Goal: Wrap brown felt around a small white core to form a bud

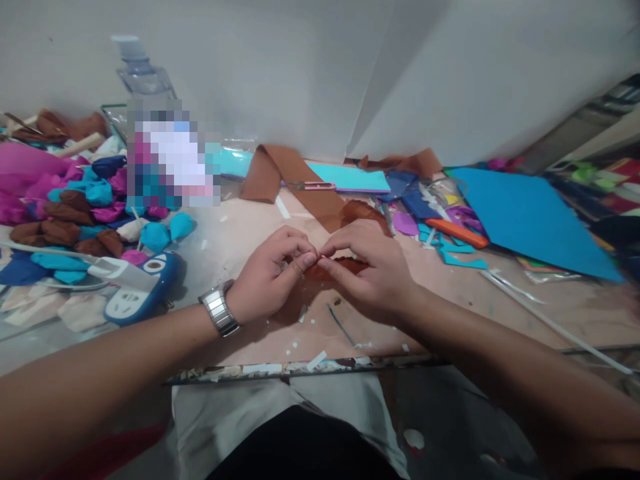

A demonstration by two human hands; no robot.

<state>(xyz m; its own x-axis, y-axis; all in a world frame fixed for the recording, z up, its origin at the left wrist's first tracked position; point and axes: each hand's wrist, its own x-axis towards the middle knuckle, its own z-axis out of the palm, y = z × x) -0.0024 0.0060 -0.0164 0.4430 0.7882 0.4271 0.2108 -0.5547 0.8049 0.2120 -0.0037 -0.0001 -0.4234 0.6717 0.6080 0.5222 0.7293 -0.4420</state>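
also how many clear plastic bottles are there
1 clear plastic bottle with a white cap, behind the heap of colourful bundles at back left; others may be hidden.

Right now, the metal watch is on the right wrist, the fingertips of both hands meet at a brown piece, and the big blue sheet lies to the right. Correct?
No: the head view shows the metal watch on the left wrist. The rest stands: the fingertips of the left hand and right hand meet at the brown piece, and the big blue sheet lies to the right.
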